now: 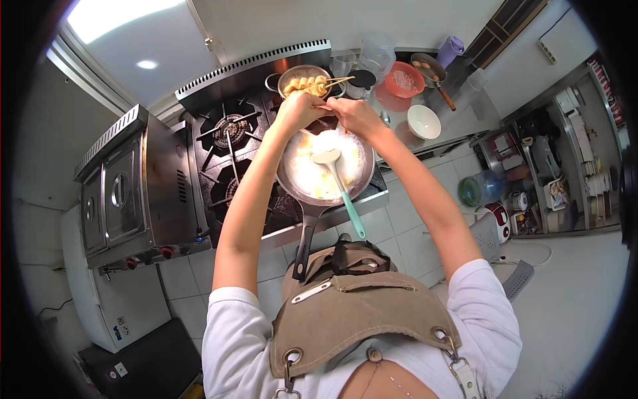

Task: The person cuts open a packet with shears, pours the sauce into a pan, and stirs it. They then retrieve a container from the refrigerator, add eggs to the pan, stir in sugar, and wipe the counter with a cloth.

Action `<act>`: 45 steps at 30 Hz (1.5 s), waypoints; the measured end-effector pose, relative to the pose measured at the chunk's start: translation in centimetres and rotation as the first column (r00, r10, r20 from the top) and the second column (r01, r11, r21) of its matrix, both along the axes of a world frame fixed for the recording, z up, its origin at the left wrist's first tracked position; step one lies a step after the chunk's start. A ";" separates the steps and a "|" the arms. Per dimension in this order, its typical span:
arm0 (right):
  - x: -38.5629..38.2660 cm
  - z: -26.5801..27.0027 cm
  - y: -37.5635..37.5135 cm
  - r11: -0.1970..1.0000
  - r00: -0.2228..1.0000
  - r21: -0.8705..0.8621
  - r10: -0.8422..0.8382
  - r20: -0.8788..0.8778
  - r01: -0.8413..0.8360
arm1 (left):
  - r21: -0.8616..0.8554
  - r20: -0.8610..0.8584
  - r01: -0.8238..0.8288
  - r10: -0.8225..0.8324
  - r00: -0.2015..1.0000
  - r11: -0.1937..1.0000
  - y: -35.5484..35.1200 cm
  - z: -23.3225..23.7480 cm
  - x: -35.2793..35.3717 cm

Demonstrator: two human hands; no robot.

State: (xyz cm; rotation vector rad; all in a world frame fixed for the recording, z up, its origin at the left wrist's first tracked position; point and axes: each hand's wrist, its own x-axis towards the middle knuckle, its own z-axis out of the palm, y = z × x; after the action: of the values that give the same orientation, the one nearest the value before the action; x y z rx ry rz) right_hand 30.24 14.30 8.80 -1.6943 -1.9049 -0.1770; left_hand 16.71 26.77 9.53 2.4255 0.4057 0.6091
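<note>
My left hand [301,112] and my right hand [357,116] meet above the far rim of a frying pan [365,174]. Their fingertips are pinched close together, and a small thing between them is too hidden to name. Pale creamy liquid in the pan is partly washed out by glare. Across the pan rests a mint-handled spatula [347,203] with a cream-coloured head; its handle hangs over the near rim. Just beyond my left hand, a metal pot [288,78] holds folded yellow food on skewers [308,85].
The gas stove [229,130] has bare burners at left, beside a steel appliance [126,186]. On the right counter stand a white bowl [424,122], a pink bowl [399,81], a black-lidded container [361,81] and a small pan with eggs [430,69]. The pan's black handle [305,246] points towards my apron.
</note>
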 end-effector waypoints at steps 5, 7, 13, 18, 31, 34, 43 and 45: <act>-0.2 -0.1 -0.6 0.997 0.998 0.060 -0.041 0.045 0.038 | 0.163 0.059 -0.004 -0.005 0.998 0.987 0.1 -0.2 0.2; -0.3 -0.3 -0.6 0.996 0.997 0.034 -0.079 0.027 0.078 | 0.106 0.018 -0.005 0.003 1.000 0.994 0.0 0.5 -0.3; -0.3 -0.2 -1.2 0.999 0.995 0.007 -0.052 0.080 0.051 | 0.356 -0.062 0.006 0.017 0.998 0.934 0.6 -1.5 -1.8; -0.7 -0.5 -1.7 0.999 0.995 0.011 -0.048 0.092 0.047 | 0.388 -0.190 -0.003 0.083 0.978 0.922 0.3 -1.8 -3.3; -0.9 -2.2 -2.5 0.997 0.994 -0.004 -0.081 0.072 0.082 | 0.409 -0.123 -0.005 0.060 0.991 0.912 1.0 -4.8 -3.5; -1.2 -2.4 -2.5 0.981 0.982 -0.048 -0.189 0.011 0.190 | 0.436 -0.096 -0.025 0.074 0.993 0.900 0.8 -5.4 -2.9; -0.4 -0.4 -2.2 0.991 0.968 -0.130 -0.040 -0.247 0.008 | 0.294 -0.134 -0.189 0.236 0.963 0.937 -0.7 -1.9 -2.7; -0.4 -0.7 -1.9 0.984 0.982 -0.174 0.012 -0.191 -0.045 | 0.276 -0.152 -0.195 0.243 0.958 0.941 -0.9 -1.7 -2.5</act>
State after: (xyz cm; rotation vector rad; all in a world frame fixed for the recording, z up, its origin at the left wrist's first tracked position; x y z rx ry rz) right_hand 29.84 12.39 8.15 -1.7295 -1.8464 0.1656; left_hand 14.25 25.90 7.79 2.7201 0.7231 0.5625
